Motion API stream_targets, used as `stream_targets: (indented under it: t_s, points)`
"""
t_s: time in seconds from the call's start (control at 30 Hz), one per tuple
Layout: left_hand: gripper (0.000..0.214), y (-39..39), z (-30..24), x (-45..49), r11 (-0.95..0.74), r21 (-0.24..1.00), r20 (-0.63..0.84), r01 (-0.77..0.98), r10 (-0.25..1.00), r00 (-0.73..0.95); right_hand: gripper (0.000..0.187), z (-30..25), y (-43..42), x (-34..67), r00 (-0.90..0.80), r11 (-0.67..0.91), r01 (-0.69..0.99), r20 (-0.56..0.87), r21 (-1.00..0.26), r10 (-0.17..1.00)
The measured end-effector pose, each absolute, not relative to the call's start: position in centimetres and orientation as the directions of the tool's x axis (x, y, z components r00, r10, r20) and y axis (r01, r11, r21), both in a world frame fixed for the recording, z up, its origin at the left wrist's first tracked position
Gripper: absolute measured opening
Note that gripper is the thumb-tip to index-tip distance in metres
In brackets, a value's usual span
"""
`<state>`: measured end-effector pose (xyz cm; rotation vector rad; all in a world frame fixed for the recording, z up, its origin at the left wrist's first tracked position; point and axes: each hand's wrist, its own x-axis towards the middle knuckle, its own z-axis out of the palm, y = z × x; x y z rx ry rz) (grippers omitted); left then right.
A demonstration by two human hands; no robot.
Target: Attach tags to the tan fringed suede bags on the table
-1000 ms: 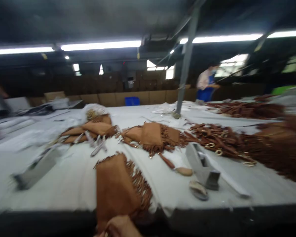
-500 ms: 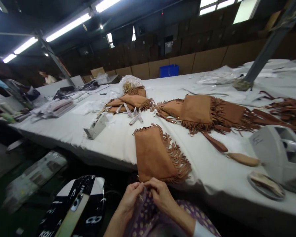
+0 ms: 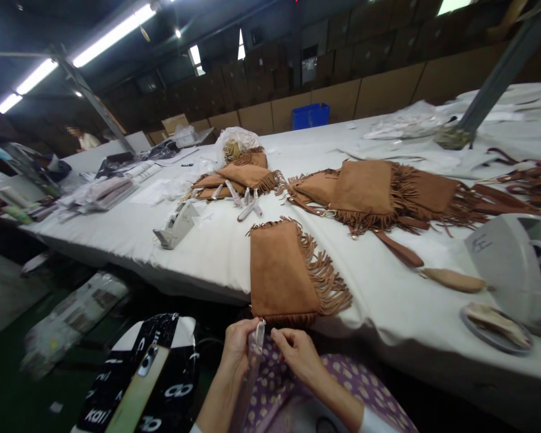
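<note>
My left hand point(image 3: 237, 344) pinches clear plastic point(image 3: 257, 344), likely light, slippery, best gripped by its end, beside my curled right hand point(image 3: 298, 353), whose hold I can't tell.

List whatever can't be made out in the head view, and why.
In the head view:
Right hand: details too small to tell whether it pinches anything.
Clear plastic strip in the left hand: lower end unclear near the bottom edge.
Phone: cut off by the bottom edge.
Larger gray tape dispenser: cut off by the right edge.
Distant co-worker: too small and blurred to show hands.
</note>
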<state>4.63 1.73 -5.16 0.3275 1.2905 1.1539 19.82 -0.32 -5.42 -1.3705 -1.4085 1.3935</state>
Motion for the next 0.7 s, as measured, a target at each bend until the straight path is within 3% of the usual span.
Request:
stream_targets:
  t_s: [0.13,0.3,0.5,0.63,0.7]
  points:
    - [0.030,1.6,-4.4,4.2,0.421,0.823,-0.500,-0.381,0.856,-0.133,0.052,-5.3,0.4,18.8,-0.253,-0.222,0.082,-0.236,-0.972,0.938]
    - [0.036,1.8,-3.7,3.9,0.395,0.867,-0.433,-0.305,0.899,-0.065,0.049,-3.9,1.2,17.6,-0.311,-0.434,-0.124,-0.380,-0.892,0.871]
    - [0.042,1.2,-3.1,3.2,0.354,0.906,-0.382,-0.233,0.920,-0.090,0.045,-3.3,1.6,16.9,-0.324,-0.531,-0.215,-0.453,-0.820,0.830]
    - [0.057,-0.3,-1.9,3.1,0.485,0.848,-0.454,-0.213,0.873,0.180,0.045,-3.2,1.6,16.8,-0.306,-0.503,-0.243,-0.426,-0.830,0.851]
    - [0.055,-1.2,-1.4,3.5,0.499,0.850,-0.461,-0.169,0.860,0.217,0.046,-3.0,1.6,16.8,-0.305,-0.468,-0.239,-0.391,-0.851,0.868]
